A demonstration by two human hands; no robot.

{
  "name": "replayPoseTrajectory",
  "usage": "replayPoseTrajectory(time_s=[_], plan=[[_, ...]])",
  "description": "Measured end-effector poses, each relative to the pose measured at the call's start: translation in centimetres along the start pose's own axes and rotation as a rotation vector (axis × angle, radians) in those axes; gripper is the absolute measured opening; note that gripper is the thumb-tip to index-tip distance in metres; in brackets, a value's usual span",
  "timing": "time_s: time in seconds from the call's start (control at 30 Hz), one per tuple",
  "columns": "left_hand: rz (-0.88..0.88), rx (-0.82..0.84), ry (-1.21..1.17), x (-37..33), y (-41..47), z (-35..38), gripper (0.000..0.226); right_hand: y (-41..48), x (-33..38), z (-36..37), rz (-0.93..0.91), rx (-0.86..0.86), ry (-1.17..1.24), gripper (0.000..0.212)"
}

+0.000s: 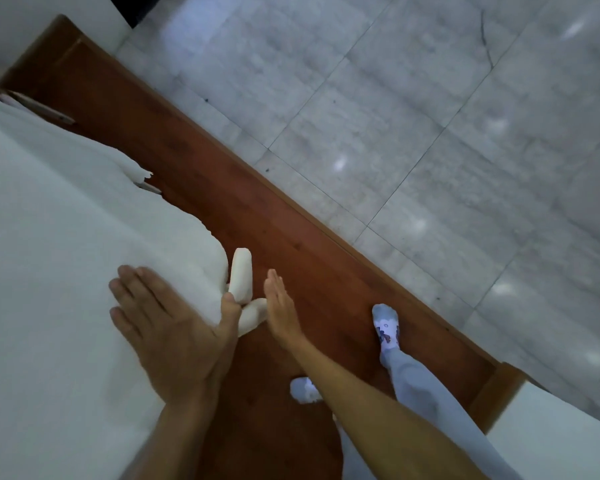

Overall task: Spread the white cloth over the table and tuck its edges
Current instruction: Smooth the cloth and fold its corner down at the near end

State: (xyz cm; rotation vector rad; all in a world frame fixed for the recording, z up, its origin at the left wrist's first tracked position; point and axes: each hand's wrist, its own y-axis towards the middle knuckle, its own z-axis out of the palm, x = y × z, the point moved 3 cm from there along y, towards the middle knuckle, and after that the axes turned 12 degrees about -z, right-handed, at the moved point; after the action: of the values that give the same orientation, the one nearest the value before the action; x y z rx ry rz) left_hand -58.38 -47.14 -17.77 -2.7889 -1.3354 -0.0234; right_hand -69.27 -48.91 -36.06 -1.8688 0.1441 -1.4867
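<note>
Along the left side of the view, the white cloth [49, 220] is lying spread over the desk, covering it so fully that none of the top is showing. Its near edge is running in a wavy line beside a reddish wooden platform [257, 220], and at the corner nearest the person the fabric is bunching into two thick rolled ends [241, 275], one standing up and one lying lower, towards the right hand.

The left hand [167, 337] is resting palm down on the cloth just inside that corner. Its fingers [132, 289] are lying straight and spread, grasping nothing, and the thumb is touching the foot of the upright roll. The right hand [281, 313] is hovering edge-on just beside the corner, over the wood. Its fingers [274, 285] are straight and held together, released, with the lower roll lying against or just short of the palm; which of the two is hard to tell.

Below the arms, two feet in pale patterned socks [387, 327] are standing on the platform, with a light blue trouser leg [423, 393] rising from the farther one. Beyond the platform's edge, a grey marble-tiled floor [430, 133] is filling the upper right.
</note>
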Motion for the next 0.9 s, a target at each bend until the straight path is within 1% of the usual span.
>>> replayPoseTrajectory(time_s=[0.1, 0.17, 0.23, 0.33, 0.4, 0.47, 0.53, 0.6, 0.67, 0.7, 0.8, 0.9], plan=[[-0.001, 0.003, 0.003, 0.1, 0.0, 0.1, 0.104, -7.0, 4.4, 0.5, -0.207, -0.041, 0.202, 0.052], [-0.004, 0.007, 0.001, 0.2, -0.1, 0.2, 0.104, -10.1, 5.7, 1.3, -0.266, -0.076, 0.277, 0.050], [-0.002, 0.006, -0.014, 0.3, -0.1, 0.2, 0.103, -10.6, 6.0, 2.6, -0.289, -0.117, 0.295, 0.050], [-0.002, -0.001, -0.014, 0.4, 0.0, 0.4, 0.102, -7.3, 6.0, 4.4, -0.295, -0.177, 0.169, 0.052], [-0.004, 0.002, -0.006, 0.5, 0.1, 0.6, 0.102, -3.6, 5.5, 4.5, -0.299, -0.189, -0.065, 0.056], [0.004, 0.016, -0.006, 0.5, 0.1, 0.6, 0.103, 0.2, 4.9, 3.9, -0.338, -0.133, -0.298, 0.062], [0.006, 0.032, -0.008, 0.5, 0.1, 0.5, 0.104, 3.0, 4.3, 2.7, -0.292, -0.001, -0.393, 0.057], [0.015, 0.048, -0.008, 0.4, 0.0, 0.4, 0.104, 4.0, 4.4, 1.2, -0.197, 0.093, -0.418, 0.054], [0.034, 0.056, -0.006, 0.5, 0.1, 0.4, 0.105, 3.3, 5.9, -0.3, -0.132, 0.102, -0.348, 0.057], [0.037, 0.059, -0.010, 0.5, 0.1, 0.3, 0.105, 2.4, 7.2, -1.0, -0.133, 0.098, -0.332, 0.058], [0.039, 0.100, -0.020, 0.4, -0.1, 0.0, 0.107, 0.3, 10.0, -2.7, -0.212, 0.125, -0.364, 0.057], [0.055, 0.154, -0.065, 0.2, -0.2, -0.7, 0.108, -1.7, 12.3, -3.7, -0.308, 0.082, -0.356, 0.062]])
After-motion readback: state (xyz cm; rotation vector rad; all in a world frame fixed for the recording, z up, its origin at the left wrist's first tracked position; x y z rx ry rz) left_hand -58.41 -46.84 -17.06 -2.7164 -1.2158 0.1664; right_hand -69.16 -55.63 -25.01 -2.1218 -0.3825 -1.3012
